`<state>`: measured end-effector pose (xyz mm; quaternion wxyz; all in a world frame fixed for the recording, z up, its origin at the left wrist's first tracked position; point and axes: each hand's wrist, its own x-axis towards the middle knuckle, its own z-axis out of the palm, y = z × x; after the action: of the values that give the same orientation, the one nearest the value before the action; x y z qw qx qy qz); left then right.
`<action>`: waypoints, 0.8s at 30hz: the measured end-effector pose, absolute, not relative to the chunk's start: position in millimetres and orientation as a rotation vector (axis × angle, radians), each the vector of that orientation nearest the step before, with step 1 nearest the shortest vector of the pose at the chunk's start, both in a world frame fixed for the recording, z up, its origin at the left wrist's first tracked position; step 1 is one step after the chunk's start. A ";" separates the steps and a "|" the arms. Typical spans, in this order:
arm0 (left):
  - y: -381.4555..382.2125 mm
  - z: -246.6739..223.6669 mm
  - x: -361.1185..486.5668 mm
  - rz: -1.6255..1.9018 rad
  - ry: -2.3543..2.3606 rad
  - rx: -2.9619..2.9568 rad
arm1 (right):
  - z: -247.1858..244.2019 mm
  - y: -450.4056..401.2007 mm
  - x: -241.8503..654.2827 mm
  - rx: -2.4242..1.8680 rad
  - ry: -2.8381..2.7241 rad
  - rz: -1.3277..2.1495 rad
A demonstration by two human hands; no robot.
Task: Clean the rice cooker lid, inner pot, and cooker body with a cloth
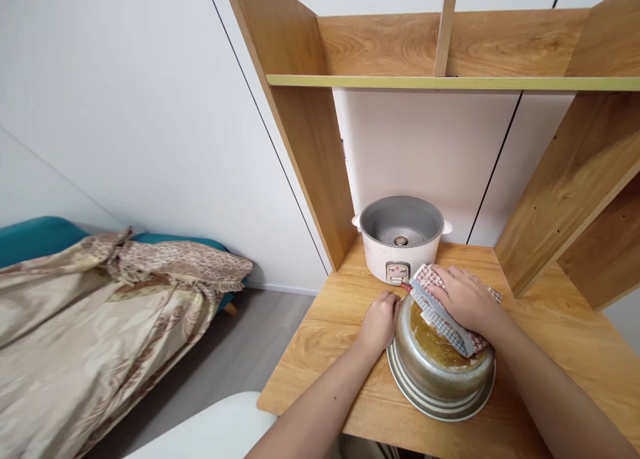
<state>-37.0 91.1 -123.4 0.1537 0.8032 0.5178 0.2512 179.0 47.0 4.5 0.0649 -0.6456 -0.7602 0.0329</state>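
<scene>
A metal rice cooker inner pot (445,379) lies upside down on the wooden desk, its base scratched and yellowish-brown. My left hand (383,320) has its fingers curled against the pot's left side, near the rim. On the upturned base, my right hand (465,302) presses a folded patterned cloth (440,319), with the fingers over its top edge. The cloth has grey and reddish checks and covers part of the base. Just behind the pot stands the white rice cooker body (373,252), lidless, its grey inside and round centre piece showing.
Wooden shelving (305,159) rises from the desk (310,352) at the back, with a board above the cooker. A white rounded seat (215,432) is at the front left. Farther left, a teal sofa (40,229) is covered by a beige patterned cover (100,339).
</scene>
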 end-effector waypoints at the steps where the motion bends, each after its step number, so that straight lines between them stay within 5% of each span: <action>1: 91.0 -123.3 -37.1 0.715 1.486 2.304 | 4.5 44.6 178.4 -1.940 -2.302 0.102; 24: 92.7 -119.7 -35.6 0.635 1.516 2.309 | -1.1 10.3 163.5 -1.675 -2.534 -0.004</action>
<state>-35.6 92.7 -119.7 0.1532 0.8051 0.5285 0.2214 163.5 10.3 -1.1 0.0522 -0.5507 -0.8330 -0.0014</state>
